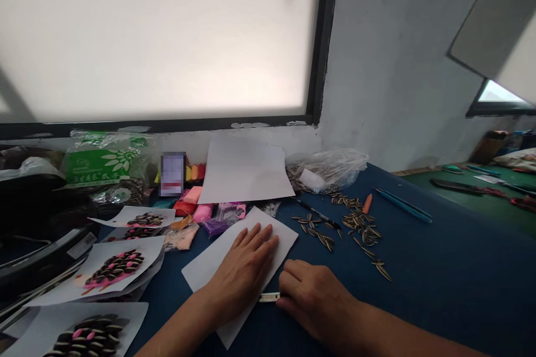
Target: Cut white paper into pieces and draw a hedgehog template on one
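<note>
My left hand (251, 254) lies flat with fingers stretched out on a white sheet of paper (202, 268), which sits at an angle on the blue table. Just right of the sheet, my right hand (312, 298) is closed, its fingers curled round one end of a narrow, flat whitish strip (268, 297). The strip's other end reaches the sheet's edge beside my left palm. What kind of tool it is, I cannot make out, since my fingers cover part of it.
Striped sunflower seeds (363, 226), a black pen (320, 213), an orange stick (367, 203) and a blue tool (402, 204) lie to the right. Seed-and-clay pictures (115, 270) line the left. Behind are clay packets (203, 212), a leaning white sheet (247, 173) and a seed bag (335, 164).
</note>
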A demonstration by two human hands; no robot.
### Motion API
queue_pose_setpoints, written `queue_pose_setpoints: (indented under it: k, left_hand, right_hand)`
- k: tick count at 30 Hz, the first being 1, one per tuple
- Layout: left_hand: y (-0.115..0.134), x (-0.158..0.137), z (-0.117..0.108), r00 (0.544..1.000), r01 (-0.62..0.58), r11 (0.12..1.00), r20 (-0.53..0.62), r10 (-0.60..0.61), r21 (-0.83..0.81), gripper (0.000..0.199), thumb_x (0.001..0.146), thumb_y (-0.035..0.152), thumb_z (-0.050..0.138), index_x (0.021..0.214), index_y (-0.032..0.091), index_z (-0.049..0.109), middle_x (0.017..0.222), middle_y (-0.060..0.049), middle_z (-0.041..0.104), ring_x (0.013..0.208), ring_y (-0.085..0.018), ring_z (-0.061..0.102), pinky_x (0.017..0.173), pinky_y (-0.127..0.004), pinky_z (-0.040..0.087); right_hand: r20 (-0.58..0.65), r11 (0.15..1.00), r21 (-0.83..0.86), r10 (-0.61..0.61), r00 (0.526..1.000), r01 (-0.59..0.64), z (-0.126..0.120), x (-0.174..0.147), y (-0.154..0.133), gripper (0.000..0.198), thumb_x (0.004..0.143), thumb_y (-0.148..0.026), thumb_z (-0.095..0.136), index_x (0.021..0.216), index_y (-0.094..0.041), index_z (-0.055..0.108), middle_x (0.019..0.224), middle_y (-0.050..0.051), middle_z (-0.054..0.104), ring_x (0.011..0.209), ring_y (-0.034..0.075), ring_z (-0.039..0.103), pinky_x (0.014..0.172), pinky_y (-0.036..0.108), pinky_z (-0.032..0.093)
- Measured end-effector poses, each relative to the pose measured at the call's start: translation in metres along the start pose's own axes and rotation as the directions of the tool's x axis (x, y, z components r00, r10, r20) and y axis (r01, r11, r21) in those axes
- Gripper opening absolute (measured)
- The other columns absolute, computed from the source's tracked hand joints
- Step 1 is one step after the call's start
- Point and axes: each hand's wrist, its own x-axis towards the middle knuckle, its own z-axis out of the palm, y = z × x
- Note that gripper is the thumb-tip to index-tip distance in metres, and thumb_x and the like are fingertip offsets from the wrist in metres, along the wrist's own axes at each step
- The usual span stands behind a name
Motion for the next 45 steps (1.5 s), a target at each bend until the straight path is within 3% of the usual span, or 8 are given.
queue_pose_setpoints:
  k: [5,8,11,14,18,23,27,45]
  left_hand:
    - [-0.003,0.007,0.005,0.983,0.076,0.997,-0.168,-0.077,-0.014,0.044,0.092,0.010,0.037,0.131,0.018,0.057,0.156,-0.012,0.036,0.147,-0.031,0.023,0.117,-0.057,0.022]
    - [-0.002,0.005,0.000,0.971,0.096,0.995,-0.217,-0.100,-0.029,0.041,0.081,0.005,0.039,0.109,0.021,0.064,0.141,-0.009,0.053,0.137,-0.030,0.039,0.110,-0.053,0.036]
    - [0.004,0.004,-0.012,0.981,0.071,0.997,-0.178,-0.073,-0.019,0.032,0.078,0.008,0.045,0.096,0.022,0.068,0.107,-0.009,0.067,0.104,-0.029,0.060,0.092,-0.047,0.049]
    - [0.009,0.002,-0.027,0.997,0.017,1.000,-0.080,-0.017,0.000,0.032,0.079,0.009,0.048,0.096,0.023,0.071,0.097,-0.007,0.069,0.087,-0.027,0.063,0.083,-0.045,0.051]
    - [-0.001,-0.019,-0.038,0.999,-0.009,1.000,0.033,0.010,-0.024,0.039,0.083,0.017,0.057,0.118,0.028,0.069,0.122,-0.006,0.069,0.112,-0.029,0.062,0.096,-0.044,0.050]
    - [-0.017,-0.055,-0.036,0.985,0.030,0.987,0.171,-0.003,-0.159,0.060,0.090,0.027,0.063,0.146,0.037,0.045,0.158,-0.002,0.033,0.145,-0.032,0.028,0.113,-0.056,0.032]
    - [-0.017,-0.063,-0.035,0.972,0.078,0.968,0.233,-0.020,-0.239,0.060,0.097,0.034,0.061,0.151,0.042,0.035,0.161,0.001,0.021,0.148,-0.033,0.013,0.114,-0.063,0.021]
    - [-0.012,-0.060,-0.040,0.967,0.078,0.960,0.254,-0.008,-0.269,0.059,0.097,0.036,0.062,0.150,0.041,0.037,0.162,0.001,0.018,0.148,-0.032,0.007,0.115,-0.065,0.010]
  right_hand:
    - [-0.013,0.999,-0.023,0.049,0.999,-0.049,0.001,-0.004,0.012,0.012,0.089,-0.016,0.065,0.084,-0.019,0.054,0.088,0.002,0.063,0.076,0.018,0.061,0.064,0.027,0.044]
    - [0.003,0.998,-0.029,0.046,0.999,-0.046,-0.001,-0.004,0.013,0.012,0.091,-0.017,0.064,0.084,-0.019,0.054,0.090,0.002,0.063,0.077,0.018,0.060,0.064,0.026,0.044]
    - [-0.001,0.999,-0.027,0.034,0.999,-0.034,-0.002,-0.004,0.012,0.012,0.091,-0.018,0.064,0.084,-0.019,0.055,0.089,0.002,0.063,0.077,0.018,0.060,0.063,0.026,0.043]
    - [-0.013,0.999,-0.032,0.026,1.000,-0.026,-0.001,-0.004,0.012,0.012,0.091,-0.018,0.065,0.084,-0.019,0.055,0.088,0.002,0.063,0.076,0.018,0.060,0.063,0.027,0.043]
    - [-0.008,0.999,-0.031,0.026,1.000,-0.026,-0.001,-0.004,0.013,0.012,0.091,-0.018,0.064,0.085,-0.019,0.055,0.088,0.002,0.063,0.075,0.017,0.059,0.063,0.027,0.043]
    - [0.001,0.999,0.006,0.033,0.999,-0.033,-0.003,-0.005,0.013,0.011,0.092,-0.016,0.062,0.084,-0.019,0.055,0.088,0.002,0.062,0.075,0.017,0.059,0.062,0.026,0.042]
    - [0.015,0.999,0.024,0.030,0.999,-0.030,-0.005,-0.005,0.011,0.012,0.091,-0.015,0.062,0.083,-0.019,0.055,0.088,0.002,0.062,0.075,0.017,0.058,0.062,0.026,0.041]
    - [0.008,0.998,0.051,-0.032,0.999,0.032,-0.007,-0.005,0.009,0.014,0.091,-0.014,0.062,0.080,-0.018,0.053,0.086,0.001,0.060,0.074,0.016,0.056,0.061,0.026,0.038]
